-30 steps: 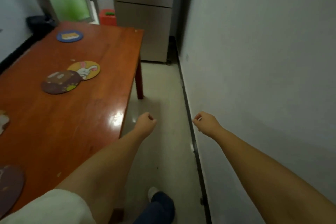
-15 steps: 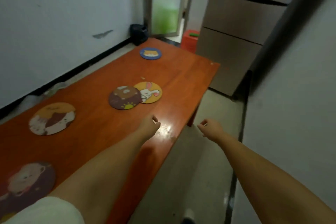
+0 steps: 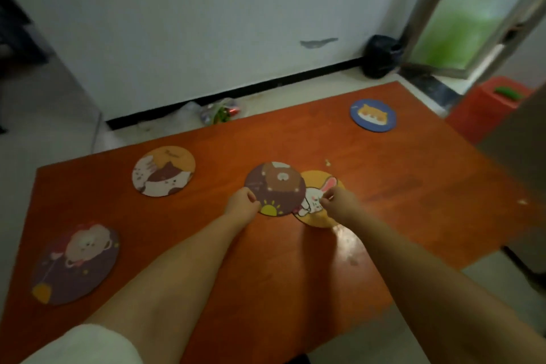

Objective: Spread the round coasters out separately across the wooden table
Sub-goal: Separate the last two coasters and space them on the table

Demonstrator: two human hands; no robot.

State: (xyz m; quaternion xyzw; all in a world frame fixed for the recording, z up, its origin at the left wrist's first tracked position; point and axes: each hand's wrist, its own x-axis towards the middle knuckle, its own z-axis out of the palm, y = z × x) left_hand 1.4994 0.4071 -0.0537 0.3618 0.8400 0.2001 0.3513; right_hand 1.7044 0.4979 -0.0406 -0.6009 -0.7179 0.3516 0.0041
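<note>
Several round coasters lie on the wooden table (image 3: 384, 186). In the middle, a brown bear coaster (image 3: 279, 186) overlaps the left edge of a yellow rabbit coaster (image 3: 315, 180). My left hand (image 3: 240, 204) has its fingers pinched on the bear coaster's near-left rim. My right hand (image 3: 339, 204) rests curled on the rabbit coaster's near part. Lying apart are a blue cat coaster (image 3: 373, 115) at the far right, an orange and white cat coaster (image 3: 164, 171) to the left, and a purple bear coaster (image 3: 76, 263) near the front left corner.
A white wall runs behind the table's far side, with a plastic bag (image 3: 220, 112) and a black bag (image 3: 381, 56) on the floor. A red stool (image 3: 487, 106) and a grey fridge (image 3: 526, 156) stand at the table's right end.
My view has swung left to face the table. Both hands have moved from beside the table's edge onto the two overlapping coasters in the middle.
</note>
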